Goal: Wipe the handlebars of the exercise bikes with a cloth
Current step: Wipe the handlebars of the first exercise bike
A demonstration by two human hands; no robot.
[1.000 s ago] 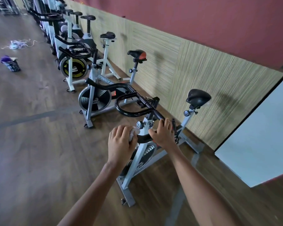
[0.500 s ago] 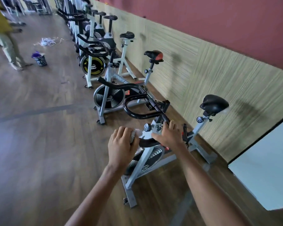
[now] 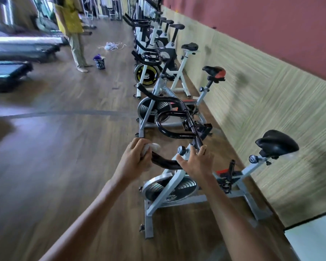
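The nearest exercise bike (image 3: pixel 177 187) is white-framed with black handlebars (image 3: pixel 174 135) and a black saddle (image 3: pixel 277 142). My left hand (image 3: pixel 135 159) is closed around a pale cloth (image 3: pixel 152 146) pressed on the near left end of the handlebar. My right hand (image 3: pixel 197 160) grips the handlebar's near bar close to the stem. A black stretch of bar shows between the two hands.
A row of further bikes (image 3: pixel 158 102) runs along the wood-panelled wall (image 3: pixel 252 87) into the distance. A person in yellow (image 3: pixel 72 29) stands on the wooden floor by a small bucket (image 3: pixel 99 62). Treadmills (image 3: pixel 11 51) sit at far left. Rope lies at the back.
The view has swung left and up, bringing the standing person and treadmills into sight. My left hand with the cloth has slid a little outward along the bar; my right hand keeps its grip.
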